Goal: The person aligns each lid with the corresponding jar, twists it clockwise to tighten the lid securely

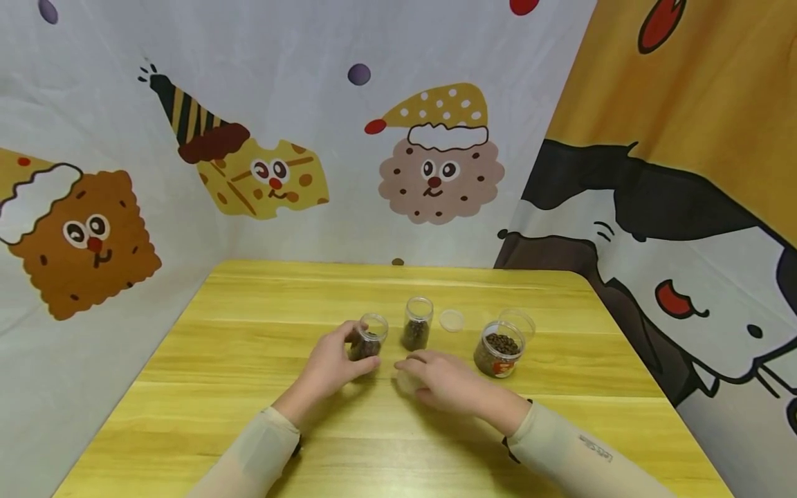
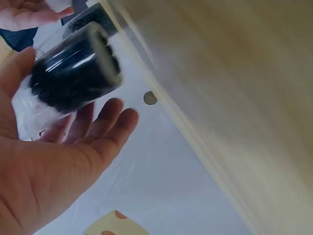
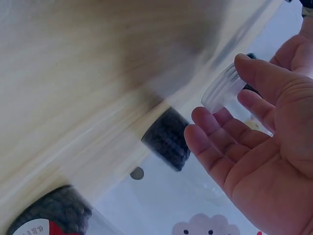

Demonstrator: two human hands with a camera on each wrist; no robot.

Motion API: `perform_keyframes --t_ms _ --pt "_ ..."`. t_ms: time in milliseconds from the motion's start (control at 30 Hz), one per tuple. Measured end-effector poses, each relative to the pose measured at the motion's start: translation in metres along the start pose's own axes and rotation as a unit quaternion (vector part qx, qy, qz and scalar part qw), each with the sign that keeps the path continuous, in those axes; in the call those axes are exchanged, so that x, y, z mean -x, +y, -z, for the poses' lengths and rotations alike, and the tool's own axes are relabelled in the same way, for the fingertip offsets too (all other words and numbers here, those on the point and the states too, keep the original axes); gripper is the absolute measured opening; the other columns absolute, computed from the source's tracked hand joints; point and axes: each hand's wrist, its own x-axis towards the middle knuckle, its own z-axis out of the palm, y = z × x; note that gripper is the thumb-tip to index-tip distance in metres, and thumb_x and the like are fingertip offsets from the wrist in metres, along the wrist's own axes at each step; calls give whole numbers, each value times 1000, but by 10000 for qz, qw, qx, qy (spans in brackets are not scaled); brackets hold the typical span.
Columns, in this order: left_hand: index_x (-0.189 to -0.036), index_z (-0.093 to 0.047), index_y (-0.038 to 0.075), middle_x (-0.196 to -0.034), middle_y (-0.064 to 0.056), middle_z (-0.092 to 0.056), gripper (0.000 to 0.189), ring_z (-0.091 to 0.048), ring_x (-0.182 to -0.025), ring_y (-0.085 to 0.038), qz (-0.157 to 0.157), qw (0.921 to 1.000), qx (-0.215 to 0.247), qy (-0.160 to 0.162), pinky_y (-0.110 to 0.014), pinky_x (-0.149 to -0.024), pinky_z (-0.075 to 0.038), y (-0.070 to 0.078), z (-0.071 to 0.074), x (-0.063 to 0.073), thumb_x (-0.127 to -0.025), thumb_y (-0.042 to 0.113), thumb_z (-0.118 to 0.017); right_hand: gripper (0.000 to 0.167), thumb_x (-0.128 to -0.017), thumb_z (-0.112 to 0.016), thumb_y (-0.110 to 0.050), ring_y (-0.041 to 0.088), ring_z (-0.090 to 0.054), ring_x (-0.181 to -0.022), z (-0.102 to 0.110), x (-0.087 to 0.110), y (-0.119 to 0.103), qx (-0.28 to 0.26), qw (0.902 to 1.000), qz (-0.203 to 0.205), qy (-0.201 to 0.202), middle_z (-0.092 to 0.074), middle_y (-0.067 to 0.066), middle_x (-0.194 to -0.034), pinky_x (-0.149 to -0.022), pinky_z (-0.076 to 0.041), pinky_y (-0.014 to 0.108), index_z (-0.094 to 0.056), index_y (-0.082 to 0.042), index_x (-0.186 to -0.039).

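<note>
My left hand (image 1: 333,363) grips a small clear jar (image 1: 367,339) between thumb and fingers; dark pieces fill its lower part. In the left wrist view the jar (image 2: 76,73) is tilted across the palm. To its right, my right hand (image 1: 448,384) pinches a clear round lid (image 3: 222,90) by its edge, thumb on one side and fingertips on the other. A second small jar (image 1: 416,325) with dark contents stands upright and uncovered just beyond the right hand. In the right wrist view this jar (image 3: 168,139) is beside the fingertips.
A wider jar (image 1: 498,351) of brown bean-like pieces, with a red and white label, stands at the right. Behind it is a large clear lid (image 1: 521,321). A small round lid (image 1: 452,320) lies on the wooden table (image 1: 249,429). A patterned curtain (image 1: 349,228) hangs beyond the far edge.
</note>
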Motion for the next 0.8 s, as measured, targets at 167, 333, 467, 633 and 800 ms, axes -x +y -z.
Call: perform_keyframes --t_ms 167,333,467,633,800 --pt "-140 -65 16 -126 -6 -69 62 -65 -120 -27 -448 9984 123 316 -56 -104 -57 -2 10 2 -85 29 -91 62 -96 -81 -18 29 -71 -122 12 2 2 -288 9994 -97 136 -64 13 -147 -97 -63 42 -58 -11 -153" --pt "-145 -64 22 -134 -5 -69 66 -64 -127 -28 -653 9969 161 415 -58 -107 -55 -3 20 3 -86 32 -92 60 -101 -76 -22 27 -74 -116 24 2 3 -642 9970 -301 316 -61 11 -152 -92 -64 40 -53 -12 -156" --pt "-147 -63 24 -136 -4 -71 68 -68 -124 -28 -687 9968 130 385 -55 -103 -59 -3 26 6 -86 32 -92 61 -104 -73 -27 28 -72 -123 31 3 5 -892 9937 -490 477 -59 12 -155 -94 -63 43 -50 -14 -159" --pt "-149 -60 19 -132 -7 -74 70 -72 -115 -27 -635 9966 -329 401 -50 -94 -63 -2 31 9 -88 34 -90 64 -103 -73 -28 33 -63 -138 39 4 6 -1197 9888 -505 740 -56 14 -159 -110 -56 51 -48 -13 -160" --pt "-146 -59 9 -132 -13 -74 71 -72 -116 -31 -586 9944 -722 507 -51 -95 -63 0 35 11 -87 34 -90 65 -102 -75 -25 30 -68 -129 44 3 6 -1424 9838 -343 1031 -61 14 -153 -105 -60 48 -49 -9 -159"
